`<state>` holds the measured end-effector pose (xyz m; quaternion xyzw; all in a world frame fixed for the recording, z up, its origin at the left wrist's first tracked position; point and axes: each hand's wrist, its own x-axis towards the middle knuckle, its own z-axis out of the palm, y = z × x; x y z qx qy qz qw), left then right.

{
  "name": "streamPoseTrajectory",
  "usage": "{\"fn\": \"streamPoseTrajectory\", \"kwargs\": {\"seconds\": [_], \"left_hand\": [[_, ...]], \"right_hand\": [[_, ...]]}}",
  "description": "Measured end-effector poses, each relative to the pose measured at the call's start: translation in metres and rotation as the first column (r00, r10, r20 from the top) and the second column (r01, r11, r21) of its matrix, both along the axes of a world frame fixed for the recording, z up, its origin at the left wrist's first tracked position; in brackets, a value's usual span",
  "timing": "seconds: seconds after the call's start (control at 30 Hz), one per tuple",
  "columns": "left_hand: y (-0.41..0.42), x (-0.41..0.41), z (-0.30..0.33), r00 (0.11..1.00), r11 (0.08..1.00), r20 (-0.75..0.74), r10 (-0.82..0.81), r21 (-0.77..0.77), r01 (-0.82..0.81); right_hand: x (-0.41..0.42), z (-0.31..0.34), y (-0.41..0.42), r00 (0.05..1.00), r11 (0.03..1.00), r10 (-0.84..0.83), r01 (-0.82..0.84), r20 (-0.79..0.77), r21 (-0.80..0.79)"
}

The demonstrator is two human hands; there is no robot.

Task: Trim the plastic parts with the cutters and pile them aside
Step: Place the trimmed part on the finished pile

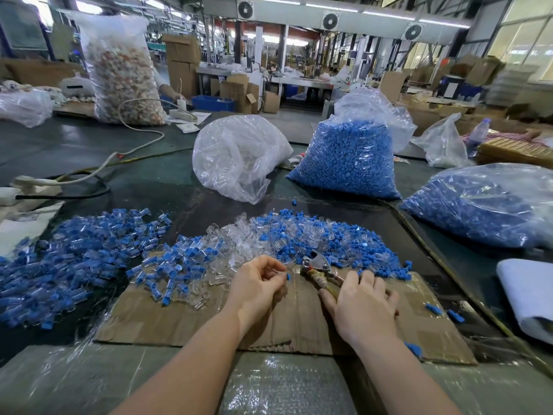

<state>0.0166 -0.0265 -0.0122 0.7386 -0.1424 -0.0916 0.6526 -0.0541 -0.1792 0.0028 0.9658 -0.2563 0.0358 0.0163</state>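
Both forearms reach in from the near edge of the counter (89, 151) over a flattened sheet of cardboard (185, 319). On that sheet, the left hand (257, 283) has its fingers curled, pinching a small clear plastic part (279, 272) at the fingertips, with a tiny blue piece (288, 277) just beside them. To its right, the right hand (363, 304) lies over the handles of the cutters (317, 268), fingers bent around them; the metal head points toward the far side, and whether it is parted or closed cannot be told. Just beyond the hands, a heap of mixed clear and blue parts (284, 238) spreads across the far edge of the cardboard. Another pile (80, 253) (mostly blue and clear pieces) lies toward the left edge of the counter. Farther back stand a crumpled clear bag (236, 157) in the middle and a tall bag of blue pieces (350, 157) beside it, with a third blue-filled bag (484, 205) near the right edge.
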Motion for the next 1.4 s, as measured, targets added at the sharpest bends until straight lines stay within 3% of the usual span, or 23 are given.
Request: {"fn": "streamPoseTrajectory", "kwargs": {"seconds": [0.17, 0.23, 0.3, 0.4, 0.47, 0.6, 0.73, 1.4], "left_hand": [[0.0, 0.004, 0.003, 0.987, 0.992, -0.153, 0.042, -0.108, -0.059], [0.001, 0.008, 0.005, 0.969, 0.979, -0.244, 0.047, -0.183, -0.093], [0.001, 0.012, 0.008, 0.951, 0.964, -0.306, 0.037, -0.238, -0.114], [-0.001, 0.015, 0.012, 0.934, 0.944, -0.356, 0.041, -0.291, -0.152], [-0.003, 0.016, 0.013, 0.927, 0.941, -0.371, 0.053, -0.292, -0.17], [-0.001, 0.018, 0.013, 0.916, 0.924, -0.394, 0.08, -0.316, -0.217], [0.0, 0.02, 0.012, 0.926, 0.944, -0.359, 0.117, -0.248, -0.215], [0.0, 0.017, 0.034, 0.95, 0.98, -0.276, 0.148, -0.09, -0.179]], "right_hand": [[0.003, 0.013, 0.0, 0.991, 0.993, 0.117, -0.116, 0.071, -0.023], [0.002, 0.021, 0.001, 0.982, 0.984, 0.169, -0.174, 0.087, 0.043], [0.002, 0.029, 0.003, 0.974, 0.952, 0.205, -0.221, 0.095, 0.211], [0.0, 0.042, 0.01, 0.971, 0.781, 0.196, -0.241, 0.139, 0.576], [-0.003, 0.049, 0.014, 0.971, 0.65, 0.19, -0.235, 0.144, 0.723], [-0.008, 0.057, 0.014, 0.974, 0.561, 0.212, -0.19, 0.082, 0.806], [-0.008, 0.056, 0.011, 0.97, 0.397, 0.24, -0.067, -0.033, 0.915], [-0.006, 0.064, 0.01, 0.95, 0.369, 0.308, -0.065, -0.056, 0.927]]}}
